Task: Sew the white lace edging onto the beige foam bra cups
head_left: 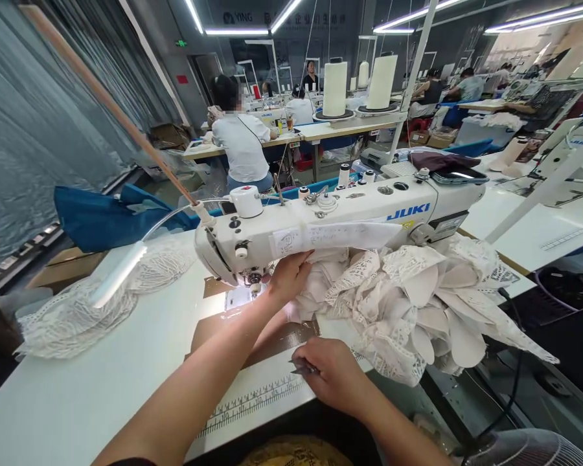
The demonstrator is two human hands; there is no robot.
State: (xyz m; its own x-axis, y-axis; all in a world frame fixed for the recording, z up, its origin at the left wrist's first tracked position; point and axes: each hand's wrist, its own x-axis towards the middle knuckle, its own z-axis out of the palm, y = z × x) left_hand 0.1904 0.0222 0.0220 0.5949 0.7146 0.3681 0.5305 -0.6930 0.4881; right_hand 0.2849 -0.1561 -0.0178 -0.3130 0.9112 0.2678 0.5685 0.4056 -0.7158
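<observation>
My left hand [289, 279] reaches under the arm of a white sewing machine [291, 226], right of its needle. Its fingers are curled against a pile of white lace and pale cup-shaped fabric pieces [418, 304], closed on a pale piece at the pile's left edge; the fingertips are partly hidden. My right hand [333, 374] rests at the table's front edge, closed around small dark thread snips [305, 367] whose tips point left. Between the hands lies a shiny brown plate [282, 343] on the table. The needle area is lit.
More white lace pieces [87, 304] lie at the table's left, under a lamp [121, 275]. A paper strip [340, 237] hangs on the machine's arm, and a phone [459, 175] sits on top. A ruler scale [257, 400] marks the front edge. People work behind.
</observation>
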